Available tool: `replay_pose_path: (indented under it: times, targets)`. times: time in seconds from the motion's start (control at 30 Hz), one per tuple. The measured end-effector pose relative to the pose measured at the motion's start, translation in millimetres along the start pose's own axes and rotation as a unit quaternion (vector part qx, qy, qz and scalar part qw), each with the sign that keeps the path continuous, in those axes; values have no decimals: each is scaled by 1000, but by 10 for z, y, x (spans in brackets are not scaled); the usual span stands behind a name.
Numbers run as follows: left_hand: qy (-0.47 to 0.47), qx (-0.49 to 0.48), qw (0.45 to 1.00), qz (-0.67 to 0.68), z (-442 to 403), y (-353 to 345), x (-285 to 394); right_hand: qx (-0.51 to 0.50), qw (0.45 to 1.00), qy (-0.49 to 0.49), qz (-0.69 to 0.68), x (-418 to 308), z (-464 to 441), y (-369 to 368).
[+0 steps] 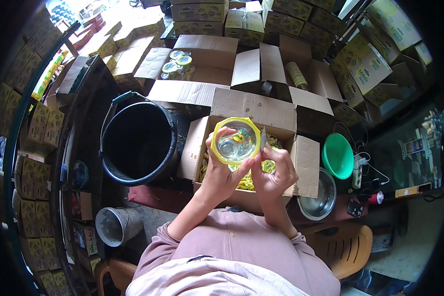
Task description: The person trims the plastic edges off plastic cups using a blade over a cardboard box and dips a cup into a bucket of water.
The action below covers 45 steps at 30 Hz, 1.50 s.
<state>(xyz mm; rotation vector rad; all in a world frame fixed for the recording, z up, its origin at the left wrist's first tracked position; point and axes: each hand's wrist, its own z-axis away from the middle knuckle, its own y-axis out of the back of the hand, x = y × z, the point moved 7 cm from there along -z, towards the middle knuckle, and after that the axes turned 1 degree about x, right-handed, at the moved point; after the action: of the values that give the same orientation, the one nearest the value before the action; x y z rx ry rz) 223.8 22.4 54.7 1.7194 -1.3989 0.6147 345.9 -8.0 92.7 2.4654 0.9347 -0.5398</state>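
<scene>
In my left hand (219,165) is a clear plastic cup (234,145) with a yellow, angular-edged film round its rim, held up towards me. The fingers wrap its left side and the thumb lies along its lower edge. My right hand (274,170) is closed at the cup's right side, gripping a thin grey blade-like piece (263,138) that points upward; its lower part is hidden by the fingers. Below both hands is an open cardboard box (254,109) with yellow film scraps (245,183) in it.
A black bucket (112,170) stands left of the box. Behind are an open carton (207,47) with several lidded cups (177,64) and another with a cup stack (296,75). On the right are a green bowl (338,155), a metal bowl (323,200) and a power strip (357,172).
</scene>
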Motion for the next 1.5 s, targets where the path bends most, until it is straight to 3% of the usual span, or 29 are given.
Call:
replay_pose_path:
  times: [0.17, 0.3, 0.47, 0.57, 0.97, 1.27, 1.5]
  targets:
    - [16, 10, 1000, 12, -2, 33, -54, -19, 1000, -19, -16, -6, 9, -51]
    - [-10, 0, 998, -63, -24, 65, 16, -9, 1000, -12, -18, 7, 62, -56]
    - [9, 18, 1000, 3, -11, 50, -37, -14, 1000, 13, 10, 5, 36, -48]
    - [-10, -1, 999, -38, 5, 19, -14, -11, 1000, -21, -9, 60, 14, -31]
    - [6, -3, 1000, -6, -26, 43, -43, -33, 999, 2, -34, 83, -37, -14]
    - [-16, -83, 994, -69, -34, -11, 54, -57, 998, 10, -36, 165, -140, 20]
    - [18, -118, 992, 45, -50, -38, 22, -69, 995, -25, -72, 237, -149, 54]
